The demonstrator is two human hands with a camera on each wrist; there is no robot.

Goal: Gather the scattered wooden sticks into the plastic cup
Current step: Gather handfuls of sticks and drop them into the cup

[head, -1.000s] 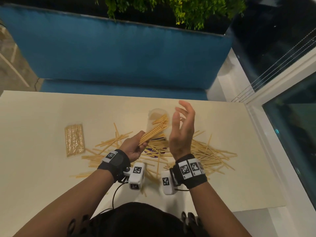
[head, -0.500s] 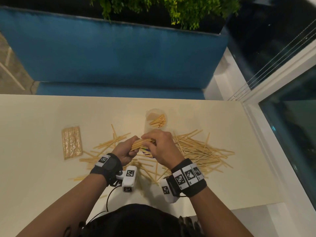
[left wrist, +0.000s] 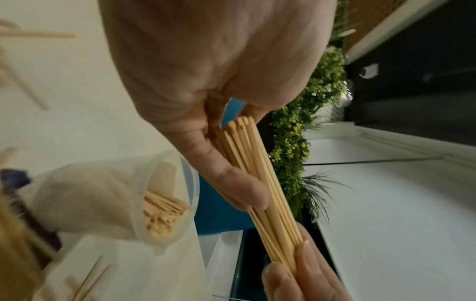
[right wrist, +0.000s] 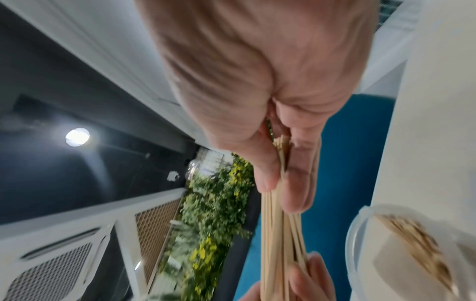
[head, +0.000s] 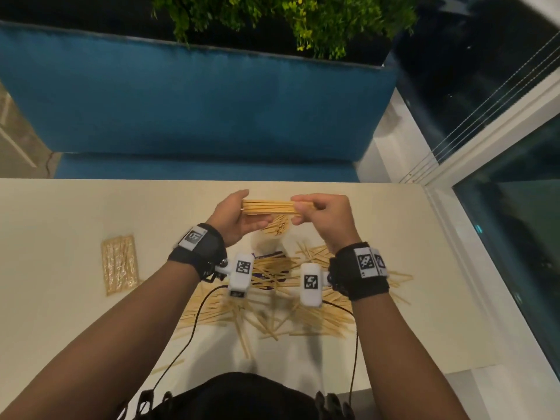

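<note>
Above the cup, both hands hold one bundle of thin, pale, square-edged wooden sticks, lying level and crosswise between them. Left hand cradles one end, fingers curled under and thumb pressed on top; right hand pinches the other end between thumb and curled fingers. From the left wrist view the stick tips look flat-cut and roughly flush against that palm.

That cup is cloudy, translucent plastic, round-rimmed, standing on the table just below the bundle, with a clutch of sticks already leaning inside it. Nearer the person, loose sticks lie criss-crossed in a wide, untidy heap on the smooth cream tabletop, some over a dark purple patch I cannot make out. Well to the left sits a flat rectangular packet of sticks in crinkly clear wrap.

Black straps with printed square markers circle both wrists, each carrying a small white boxy camera with a thin black cable. Beyond the table stands a blue upholstered bench, with leafy green plants behind.
</note>
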